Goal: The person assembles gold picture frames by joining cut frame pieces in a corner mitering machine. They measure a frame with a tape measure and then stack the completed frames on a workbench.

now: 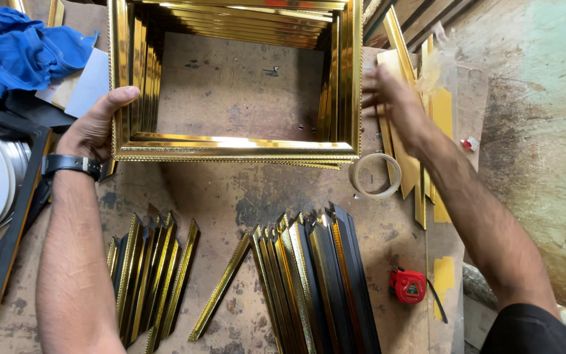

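Closest to me, on the near side of the stack of gold frames (230,147), I see two bundles of cut gold-and-black moulding strips (316,275) lying on the worn brown workbench (244,196), with a small red tape measure (408,286) off to their right. A roll of clear tape (375,176) sits just beside the stack's near right corner.

The stack itself is shiny gold with a beaded outer edge, several frames piled squarely, the bench showing through the opening. My left hand (96,128) grips the stack's left side, thumb hooked over the top rail. My right hand (394,105) is at the stack's right side, blurred, so I cannot tell whether it is holding the frames or the loose gold strips (420,131) beside them.

The stack's far edge is cut off by the picture. Left of the stack lies a blue cloth (14,52).
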